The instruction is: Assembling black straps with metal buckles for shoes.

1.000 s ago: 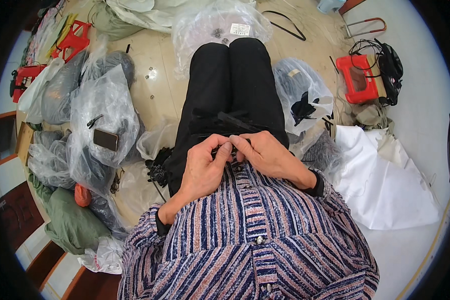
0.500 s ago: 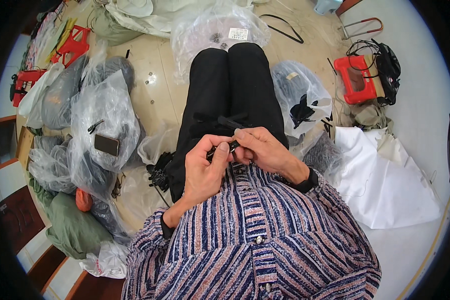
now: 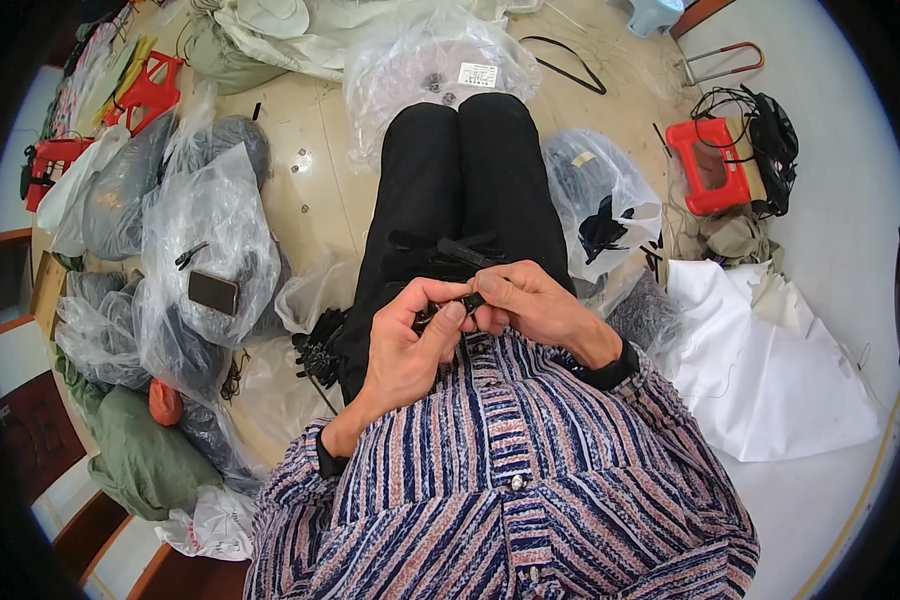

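Note:
Above my lap, my left hand (image 3: pixel 410 335) and my right hand (image 3: pixel 538 303) meet, thumbs and fingers pinched around a small black piece (image 3: pixel 472 301). Fingers cover most of it, so its exact kind is hidden. Just beyond the fingertips, several black strips (image 3: pixel 462 252) lie across my black trousers (image 3: pixel 420 190). By my left thigh sits a tangled bunch of small black pieces (image 3: pixel 320 348). To the right of my legs, a clear plastic bag (image 3: pixel 625 180) stands open, with black pieces (image 3: pixel 604 230) at its mouth.
On the left, a phone (image 3: pixel 213 292) and a small black tool (image 3: pixel 191 254) lie on a stuffed clear bag (image 3: pixel 210 200). White cloth (image 3: pixel 760 370) spreads at right, below a red stool (image 3: pixel 710 165). A labelled plastic package (image 3: pixel 400 80) lies beyond my knees.
Both hands keep their pinch on the black piece, with only slight finger shifts. The whole view has tilted a little.

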A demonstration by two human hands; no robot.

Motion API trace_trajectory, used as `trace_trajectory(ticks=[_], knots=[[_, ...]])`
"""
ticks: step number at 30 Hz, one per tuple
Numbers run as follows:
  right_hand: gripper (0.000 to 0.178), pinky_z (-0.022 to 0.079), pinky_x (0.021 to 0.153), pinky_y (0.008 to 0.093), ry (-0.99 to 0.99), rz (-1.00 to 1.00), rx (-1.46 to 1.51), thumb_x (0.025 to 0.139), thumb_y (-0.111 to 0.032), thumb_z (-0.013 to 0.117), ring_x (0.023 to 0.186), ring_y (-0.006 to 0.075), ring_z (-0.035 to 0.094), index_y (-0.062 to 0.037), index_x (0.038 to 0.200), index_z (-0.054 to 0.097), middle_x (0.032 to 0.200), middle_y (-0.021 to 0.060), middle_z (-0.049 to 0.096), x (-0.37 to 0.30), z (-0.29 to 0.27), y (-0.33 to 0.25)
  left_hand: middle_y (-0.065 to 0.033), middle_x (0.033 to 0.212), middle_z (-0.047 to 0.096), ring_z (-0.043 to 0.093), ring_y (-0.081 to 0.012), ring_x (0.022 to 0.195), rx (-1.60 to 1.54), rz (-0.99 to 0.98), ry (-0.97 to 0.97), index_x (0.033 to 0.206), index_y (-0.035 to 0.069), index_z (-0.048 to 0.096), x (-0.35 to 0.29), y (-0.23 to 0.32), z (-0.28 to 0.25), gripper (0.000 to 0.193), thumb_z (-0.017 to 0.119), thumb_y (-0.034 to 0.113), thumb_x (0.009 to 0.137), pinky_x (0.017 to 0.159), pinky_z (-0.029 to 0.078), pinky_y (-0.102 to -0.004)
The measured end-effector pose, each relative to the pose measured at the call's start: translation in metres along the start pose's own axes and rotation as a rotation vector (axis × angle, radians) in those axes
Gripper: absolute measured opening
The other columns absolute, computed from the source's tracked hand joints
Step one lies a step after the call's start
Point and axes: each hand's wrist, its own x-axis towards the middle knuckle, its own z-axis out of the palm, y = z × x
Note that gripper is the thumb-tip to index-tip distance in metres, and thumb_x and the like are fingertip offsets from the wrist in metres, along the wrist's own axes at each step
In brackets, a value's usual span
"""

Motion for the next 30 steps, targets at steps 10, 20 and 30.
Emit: trace_trajectory(ticks=[10, 20, 30], knots=[[0.036, 0.04, 0.057, 0.0205, -0.047, -0.02, -0.075, 0.093, -0.033, 0.042, 0.061, 0.0057, 0.046, -0.0022, 0.084, 0.058, 0.069, -0.0008, 0.056, -0.001, -0.002, -0.002, -0.0061, 0.083, 0.063, 0.057, -0.0099, 0.077, 0.347, 0.177, -0.018, 0.099, -0.002, 0.056, -0.001, 0.009, -0.001, 0.018, 0.057, 0.006, 0.083, 0.07, 0.045, -0.0233], [0.033, 0.04, 0.056, 0.0217, 0.001, -0.032, -0.324, 0.093, -0.028, 0.042, 0.062, 0.007, 0.048, -0.0004, 0.09, 0.06, 0.069, 0.0009, 0.056, -0.006, 0.006, -0.011, 0.0019, 0.067, 0.054, 0.044, -0.0016, 0.052, 0.225, 0.066, 0.032, 0.09, 0.002, 0.058, 0.003, 0.004, -0.003, 0.011, 0.059, 0.005, 0.08, 0.046, 0.034, -0.017], [0.03, 0.041, 0.054, 0.0275, 0.173, -0.086, -0.655, 0.091, -0.022, 0.044, 0.056, 0.0142, 0.052, 0.0021, 0.083, 0.061, 0.062, 0.007, 0.056, -0.007, 0.022, -0.025, 0.001, 0.067, 0.056, 0.045, -0.0024, 0.056, 0.222, -0.034, 0.033, 0.084, 0.001, 0.059, 0.004, 0.007, -0.006, 0.007, 0.06, 0.005, 0.078, 0.049, 0.035, -0.0181]])
